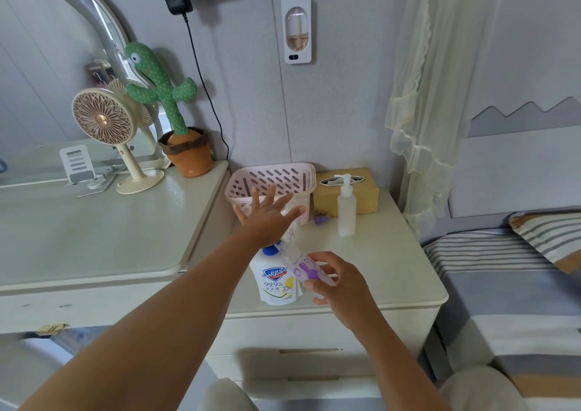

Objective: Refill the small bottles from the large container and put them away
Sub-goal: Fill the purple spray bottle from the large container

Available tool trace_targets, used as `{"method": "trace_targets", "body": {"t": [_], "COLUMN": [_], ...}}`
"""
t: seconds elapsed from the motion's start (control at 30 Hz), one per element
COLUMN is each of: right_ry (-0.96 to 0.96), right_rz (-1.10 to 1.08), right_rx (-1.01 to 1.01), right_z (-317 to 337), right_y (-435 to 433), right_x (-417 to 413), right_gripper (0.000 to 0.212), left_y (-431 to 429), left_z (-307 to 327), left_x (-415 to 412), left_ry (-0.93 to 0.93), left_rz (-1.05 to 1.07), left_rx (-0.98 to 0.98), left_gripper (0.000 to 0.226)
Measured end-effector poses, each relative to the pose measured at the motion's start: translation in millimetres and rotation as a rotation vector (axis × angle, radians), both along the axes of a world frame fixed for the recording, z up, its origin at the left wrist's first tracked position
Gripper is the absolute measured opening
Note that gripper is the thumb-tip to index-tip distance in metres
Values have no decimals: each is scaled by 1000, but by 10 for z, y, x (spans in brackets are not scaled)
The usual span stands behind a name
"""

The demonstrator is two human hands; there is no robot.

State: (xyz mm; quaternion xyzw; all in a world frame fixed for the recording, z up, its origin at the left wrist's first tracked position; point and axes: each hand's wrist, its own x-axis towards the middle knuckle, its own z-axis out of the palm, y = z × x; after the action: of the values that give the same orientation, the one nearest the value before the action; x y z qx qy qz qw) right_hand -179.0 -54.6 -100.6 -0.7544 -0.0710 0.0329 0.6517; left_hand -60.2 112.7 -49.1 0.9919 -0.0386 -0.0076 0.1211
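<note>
Grey wall (pixel 345 112), cream nightstand (pixel 393 269) w/ drawers (pixel 308 335), striped bed (pixel 503 285) rt, sheer curtain (pixel 434 80), arched mirror (pixel 47 80)

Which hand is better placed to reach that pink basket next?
Probably the left hand: it is open, spread just before the pink slotted plastic basket. The right hand grips a small clear bottle with purple rabbit print.

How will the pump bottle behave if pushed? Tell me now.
The pump bottle stands tall and narrow, so a push near the top would probably tip it. It looks like translucent plastic, so likely light and not brittle. Its round body might roll if it falls.
</note>
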Motion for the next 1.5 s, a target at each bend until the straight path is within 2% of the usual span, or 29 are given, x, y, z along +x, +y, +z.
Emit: {"method": "trace_targets", "body": {"t": [0.1,0.3,0.43,0.6,0.83,1.13,1.33,1.5], "right_ry": [-5,-36,-34,-4,-45,-8,-41,-39], "right_rz": [1,-7,-9,-6,-10,-2,-2,6], "right_rx": [-2,-9,-23,8,-46,-16,-57,-38], "right_z": [8,30,21,-5,46,-6,40,33], "right_y": [2,-30,-12,24,-6,17,-7,-3], "right_x": [-13,-13,-12,-25,4,-2,24,12], "right_gripper": [34,36,37,34,37,34,36,35], "left_y": [-3,-31,-6,5,-2,8,3,6], "left_z": [-5,90,51,-11,87,-19,75,68], "left_x": [-4,12,14,-11,31,-3,32,21], "left_ry": [-12,-25,-33,-13,-32,-7,-31,-51], "left_rz": [-3,-20,-21,7,-8,9,-14,-4], "left_rx": [-11,28,17,6,27,-4,-11,-10], "left_gripper": [69,87,83,68,68,67,87,86]}}
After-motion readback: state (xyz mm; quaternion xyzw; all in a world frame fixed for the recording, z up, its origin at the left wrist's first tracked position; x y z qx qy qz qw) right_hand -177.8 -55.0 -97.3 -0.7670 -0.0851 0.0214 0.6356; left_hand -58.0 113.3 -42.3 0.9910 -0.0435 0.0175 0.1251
